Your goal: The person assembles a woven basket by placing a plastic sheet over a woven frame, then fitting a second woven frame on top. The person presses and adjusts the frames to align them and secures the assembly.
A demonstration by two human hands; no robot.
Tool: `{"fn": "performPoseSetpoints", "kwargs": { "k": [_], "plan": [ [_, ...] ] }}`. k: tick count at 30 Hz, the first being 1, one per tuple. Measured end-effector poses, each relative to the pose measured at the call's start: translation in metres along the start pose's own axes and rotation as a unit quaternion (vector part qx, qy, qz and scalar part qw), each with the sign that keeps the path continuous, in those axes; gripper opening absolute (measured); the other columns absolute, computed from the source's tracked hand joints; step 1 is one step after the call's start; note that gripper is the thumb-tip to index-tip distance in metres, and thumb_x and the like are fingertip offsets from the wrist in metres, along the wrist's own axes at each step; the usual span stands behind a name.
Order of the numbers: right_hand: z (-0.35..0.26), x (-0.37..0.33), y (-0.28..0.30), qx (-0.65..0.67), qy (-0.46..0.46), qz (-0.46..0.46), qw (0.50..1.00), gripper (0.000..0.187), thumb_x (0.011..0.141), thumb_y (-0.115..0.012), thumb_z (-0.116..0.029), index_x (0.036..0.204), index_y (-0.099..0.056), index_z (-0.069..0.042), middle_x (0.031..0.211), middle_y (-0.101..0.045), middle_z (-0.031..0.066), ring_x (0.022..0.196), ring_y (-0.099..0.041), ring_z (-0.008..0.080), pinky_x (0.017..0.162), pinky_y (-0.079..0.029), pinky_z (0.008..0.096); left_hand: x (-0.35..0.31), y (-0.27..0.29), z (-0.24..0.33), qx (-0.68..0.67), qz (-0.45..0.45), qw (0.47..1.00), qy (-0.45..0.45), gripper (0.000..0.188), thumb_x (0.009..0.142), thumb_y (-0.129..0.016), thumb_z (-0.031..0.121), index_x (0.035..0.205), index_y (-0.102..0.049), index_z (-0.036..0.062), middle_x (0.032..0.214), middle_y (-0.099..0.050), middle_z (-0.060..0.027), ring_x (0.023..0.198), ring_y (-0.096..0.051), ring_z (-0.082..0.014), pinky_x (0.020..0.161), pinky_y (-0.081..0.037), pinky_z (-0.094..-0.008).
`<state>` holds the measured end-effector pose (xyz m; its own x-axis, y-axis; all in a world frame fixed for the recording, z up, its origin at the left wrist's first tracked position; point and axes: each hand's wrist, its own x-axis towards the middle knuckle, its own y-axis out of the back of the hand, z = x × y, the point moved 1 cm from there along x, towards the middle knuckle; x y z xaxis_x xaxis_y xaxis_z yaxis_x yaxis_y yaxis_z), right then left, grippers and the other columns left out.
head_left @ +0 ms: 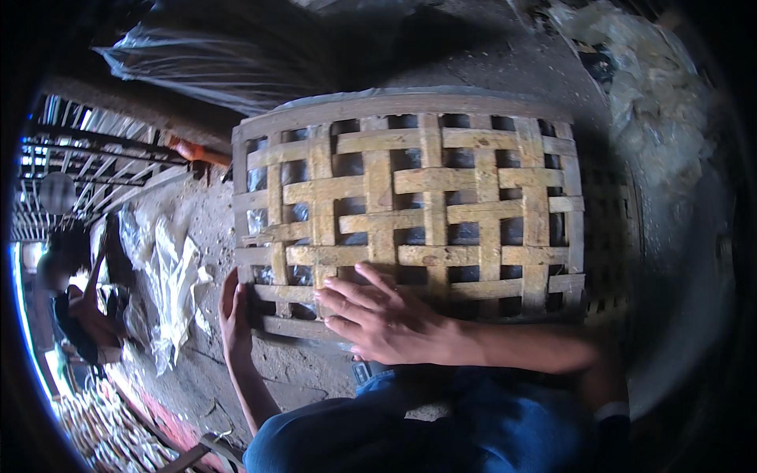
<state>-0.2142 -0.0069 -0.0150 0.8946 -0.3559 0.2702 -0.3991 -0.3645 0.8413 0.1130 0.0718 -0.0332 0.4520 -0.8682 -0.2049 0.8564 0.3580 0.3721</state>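
Note:
A woven bamboo crate (378, 189) lies in front of me, its open lattice of wide flat strips facing up inside a wooden frame. Clear plastic shows through the gaps. My right hand (386, 319) rests on the lattice near its lower left edge, fingers spread and lying flat on the strips. At the crate's lower left corner, my left hand (234, 311) stands against the outer side, fingers pointing up and apart from the thumb. The far side of that hand is hidden.
A plastic-covered bundle (213, 59) is behind the crate. Crumpled plastic sheeting (658, 102) is heaped at far right, and more plastic (173, 276) lies on the left floor. Another lattice (603, 236) is beside the crate. A person (83, 311) sits at far left.

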Motion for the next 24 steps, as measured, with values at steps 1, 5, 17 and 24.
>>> {"fn": "performPoseSetpoints", "kwargs": {
  "k": [1, 5, 17, 24],
  "plan": [
    [0.002, -0.002, 0.001, 0.009, -0.005, 0.002, 1.0, 0.063, 0.083, -0.081, -0.047, 0.133, -0.069, -0.01, 0.16, -0.045, 0.0165, 0.152, -0.036, 0.0326, 0.124, -0.027, 0.063, 0.0, -0.002, 0.002, -0.001, 0.0, 1.0, 0.007, 0.054, 0.108, -0.058, 0.031, 0.15, -0.05, -0.0028, 0.145, -0.06, -0.0112, 0.134, -0.054, -0.0191, 0.117, -0.036, -0.035],
    [0.008, -0.006, -0.004, 0.035, 0.005, 0.043, 0.998, 0.04, 0.087, -0.076, -0.035, 0.114, -0.074, -0.006, 0.155, -0.05, 0.019, 0.15, -0.039, 0.0351, 0.124, -0.03, 0.0612, 0.0, -0.003, 0.0, 0.022, 0.01, 0.999, 0.026, 0.053, 0.108, -0.058, 0.03, 0.15, -0.051, -0.002, 0.145, -0.06, -0.0115, 0.134, -0.054, -0.0194, 0.116, -0.037, -0.035],
    [0.03, -0.038, 0.034, 0.065, 0.007, 0.004, 0.998, 0.013, 0.088, -0.07, -0.011, 0.099, -0.078, -0.01, 0.151, -0.057, 0.0159, 0.148, -0.044, 0.0319, 0.127, -0.03, 0.0528, 0.0, 0.004, 0.003, 0.031, 0.032, 0.999, 0.022, 0.053, 0.107, -0.06, 0.029, 0.149, -0.051, -0.0013, 0.14, -0.063, -0.0111, 0.127, -0.058, -0.0193, 0.11, -0.042, -0.0337],
    [0.02, -0.094, 0.067, 0.044, -0.111, 0.007, 0.993, 0.021, 0.083, -0.073, -0.014, 0.101, -0.083, -0.016, 0.146, -0.062, 0.0088, 0.146, -0.047, 0.0275, 0.125, -0.033, 0.051, 0.009, 0.02, -0.014, 0.054, -0.004, 0.998, 0.035, 0.054, 0.109, -0.059, 0.032, 0.15, -0.049, -0.0021, 0.138, -0.062, -0.0102, 0.121, -0.058, -0.0181, 0.104, -0.045, -0.0327]
  ]
}}
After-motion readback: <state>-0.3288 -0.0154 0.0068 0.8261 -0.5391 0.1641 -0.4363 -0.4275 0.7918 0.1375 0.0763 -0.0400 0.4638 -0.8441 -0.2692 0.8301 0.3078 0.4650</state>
